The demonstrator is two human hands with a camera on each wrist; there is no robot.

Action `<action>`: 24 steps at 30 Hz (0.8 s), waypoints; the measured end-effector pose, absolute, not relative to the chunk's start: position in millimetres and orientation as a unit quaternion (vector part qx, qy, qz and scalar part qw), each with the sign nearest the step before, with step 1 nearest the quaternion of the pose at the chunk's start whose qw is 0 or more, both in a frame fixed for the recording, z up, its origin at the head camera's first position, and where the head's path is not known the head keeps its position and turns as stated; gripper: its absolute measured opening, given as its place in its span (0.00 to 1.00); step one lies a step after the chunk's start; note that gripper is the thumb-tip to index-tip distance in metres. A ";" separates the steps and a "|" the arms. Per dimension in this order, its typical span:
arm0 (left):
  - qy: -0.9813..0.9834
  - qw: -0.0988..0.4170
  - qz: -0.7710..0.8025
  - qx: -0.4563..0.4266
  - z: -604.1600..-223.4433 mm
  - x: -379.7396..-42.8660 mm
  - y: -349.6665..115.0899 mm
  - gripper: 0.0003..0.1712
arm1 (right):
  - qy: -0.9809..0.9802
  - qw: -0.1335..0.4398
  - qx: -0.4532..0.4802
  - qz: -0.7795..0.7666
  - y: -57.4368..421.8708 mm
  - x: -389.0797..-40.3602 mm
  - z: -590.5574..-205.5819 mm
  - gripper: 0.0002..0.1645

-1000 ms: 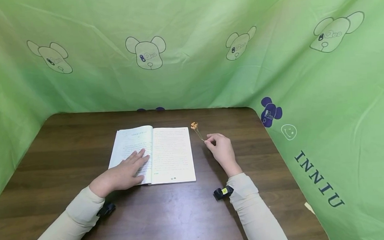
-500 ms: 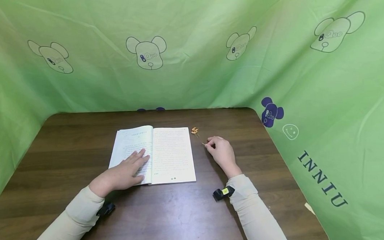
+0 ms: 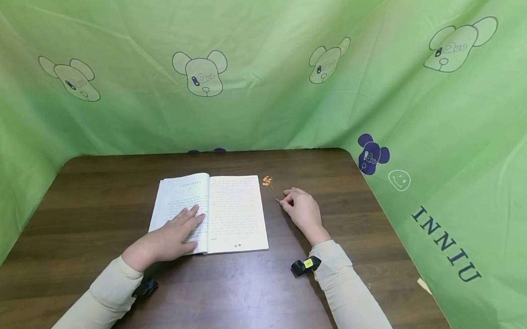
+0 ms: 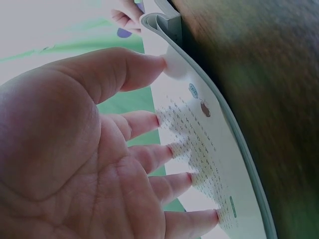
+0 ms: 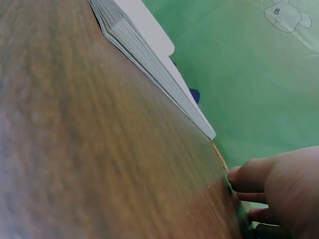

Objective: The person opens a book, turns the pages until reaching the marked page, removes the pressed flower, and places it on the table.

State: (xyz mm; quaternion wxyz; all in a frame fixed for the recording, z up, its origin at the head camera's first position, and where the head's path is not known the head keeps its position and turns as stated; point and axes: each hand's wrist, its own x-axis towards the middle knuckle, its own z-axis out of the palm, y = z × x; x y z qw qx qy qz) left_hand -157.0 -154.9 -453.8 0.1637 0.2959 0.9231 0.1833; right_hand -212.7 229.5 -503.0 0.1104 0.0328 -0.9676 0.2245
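An open book (image 3: pixel 236 213) with printed pages lies on the dark wooden table. My left hand (image 3: pixel 166 240) rests on its left page, fingers spread and nearly straight. In the left wrist view, the fingertips and thumb of the left hand (image 4: pixel 109 149) press against the printed paper. Right of the book, a small dried flower (image 3: pixel 267 181) with orange-yellow blooms points away from me. Thumb and index finger of my right hand (image 3: pixel 302 209) pinch the lower end of its thin stem, close over the table. The right hand (image 5: pixel 279 194) shows only partly in the right wrist view.
The wooden table (image 3: pixel 234 295) has rounded far corners. A green curtain (image 3: pixel 261 115) with bear drawings hangs behind it and along both sides. A small pale strip (image 3: pixel 424 286) lies at the table's right edge.
My right hand has shifted slightly toward me and left, bringing the dried flower nearer and lower beside the book. The left hand and book stay put.
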 end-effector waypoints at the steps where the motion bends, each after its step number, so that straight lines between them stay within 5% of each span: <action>1: 0.923 0.164 0.184 0.296 -453.7 -157.0 -154.8 0.39 | -0.968 0.110 0.034 0.223 229.4 -212.7 -503.2 0.09; 24: 0.925 0.159 0.177 0.297 -457.8 -157.4 -154.7 0.39 | -0.969 0.119 0.049 0.210 231.7 -214.0 -509.8 0.09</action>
